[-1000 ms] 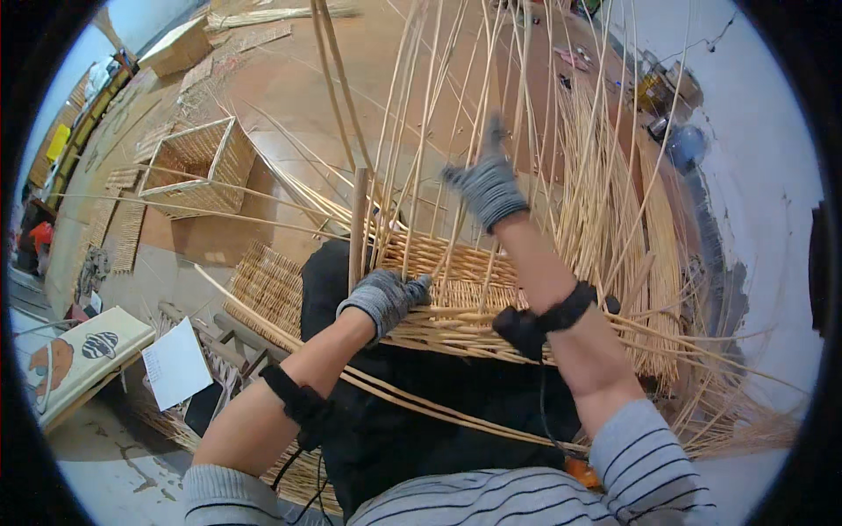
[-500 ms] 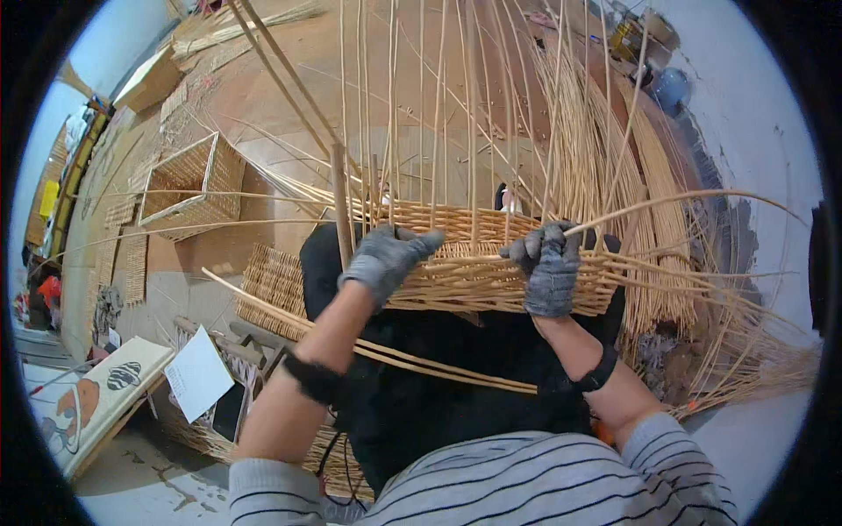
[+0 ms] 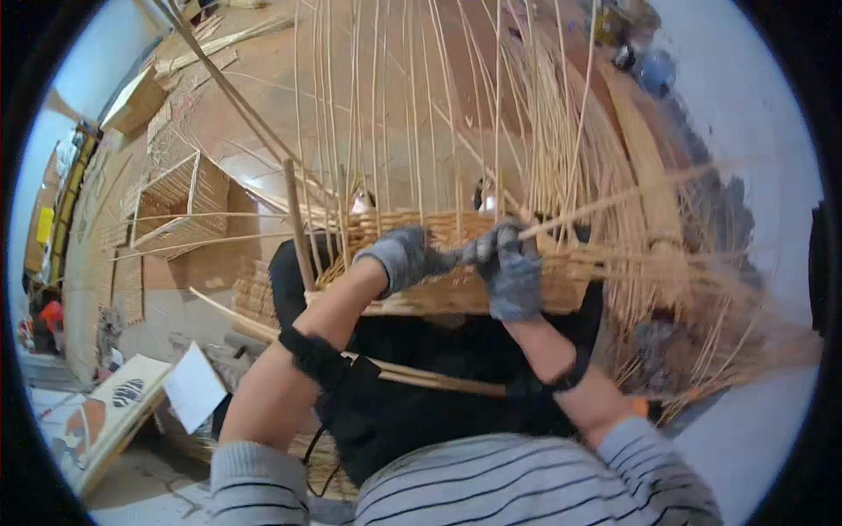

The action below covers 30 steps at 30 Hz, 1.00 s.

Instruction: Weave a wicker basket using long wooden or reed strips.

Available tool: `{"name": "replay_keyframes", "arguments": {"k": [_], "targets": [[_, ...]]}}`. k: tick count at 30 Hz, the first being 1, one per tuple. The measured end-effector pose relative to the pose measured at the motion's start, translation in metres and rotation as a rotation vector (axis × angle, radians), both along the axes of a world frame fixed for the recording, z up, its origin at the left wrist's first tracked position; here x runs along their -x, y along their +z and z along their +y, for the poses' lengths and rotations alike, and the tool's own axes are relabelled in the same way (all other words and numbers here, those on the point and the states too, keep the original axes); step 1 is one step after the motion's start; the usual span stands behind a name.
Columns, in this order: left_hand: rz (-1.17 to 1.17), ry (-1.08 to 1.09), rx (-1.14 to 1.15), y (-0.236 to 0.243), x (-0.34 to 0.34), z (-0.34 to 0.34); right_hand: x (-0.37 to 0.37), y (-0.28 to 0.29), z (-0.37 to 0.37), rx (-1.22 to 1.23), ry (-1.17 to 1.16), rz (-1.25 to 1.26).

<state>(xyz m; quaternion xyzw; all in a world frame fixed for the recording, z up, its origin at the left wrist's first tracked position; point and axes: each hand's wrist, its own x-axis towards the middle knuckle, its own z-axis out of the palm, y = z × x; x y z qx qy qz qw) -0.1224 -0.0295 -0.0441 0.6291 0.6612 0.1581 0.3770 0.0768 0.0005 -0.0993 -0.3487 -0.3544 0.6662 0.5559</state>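
Observation:
A partly woven wicker basket [image 3: 438, 300] lies across my lap on black cloth, with tall upright willow stakes [image 3: 377, 131] rising from its far side. Both hands wear grey gloves and meet over its near wall. My right hand [image 3: 510, 279] is closed on a long willow rod [image 3: 605, 203], whose free end sweeps off to the right, blurred. My left hand [image 3: 402, 260] reaches in from the left with fingers curled, its tips against those of my right hand. What lies between the left fingers is hidden. A thick wooden post [image 3: 300, 223] stands at the basket's left end.
Bundles of loose willow rods [image 3: 653, 210] lie on the right. A wicker box [image 3: 180, 206] stands on the floor at the left. Below it are a white sheet [image 3: 194, 388] and a decorated panel [image 3: 114, 416]. Two cut rods [image 3: 443, 379] cross my lap.
My left hand has moved rightward along the near wall to meet my right hand. The right-hand rod has swung slightly upward at its free end. The whole view has shifted a little.

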Motion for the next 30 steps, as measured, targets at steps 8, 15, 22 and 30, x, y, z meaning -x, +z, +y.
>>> {"name": "replay_keyframes", "arguments": {"k": [8, 15, 22, 30], "targets": [[0.131, 0.131, 0.144, -0.01, -0.02, 0.003, 0.014, 0.125, 0.082, -0.475, 0.259, -0.839], [0.201, 0.247, 0.201, -0.013, -0.018, 0.014, 0.122, 0.069, 0.161, -0.69, 0.24, -1.604], [0.298, 0.042, 0.133, -0.023, -0.009, 0.023, 0.084, 0.113, 0.147, -0.22, 0.156, -0.396], [-0.214, 0.281, 0.079, -0.029, -0.005, 0.014, -0.056, 0.051, 0.028, -0.274, 0.031, 0.166]]}}
